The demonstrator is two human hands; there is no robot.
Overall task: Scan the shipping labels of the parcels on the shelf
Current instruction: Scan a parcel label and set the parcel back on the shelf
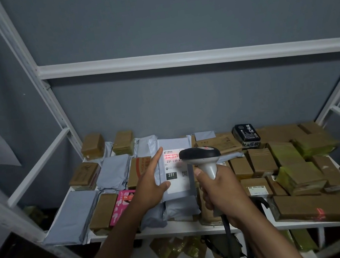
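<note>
Shipping label (176, 172) on the grey mailer (175, 171) at the centre of the frame is being read now: a red line of light lies across its barcode, so this scan looks under way. How many other parcels are already done cannot be told; dozens more lie on the shelf (177, 227), cardboard boxes (313, 205) filling the right of the frame and grey bags (72, 217) the lower left, so much likely remains.

The label faces up toward the camera, its long axis running from the near edge of the shelf toward the back wall, barcode at the far end.

The left hand (151, 187) steadies the mailer's left edge, fingers straight, thumb resting on its face. The right hand (220, 191) has its grip curled round the scanner (203, 159) handle, its head aimed at the barcode.
</note>
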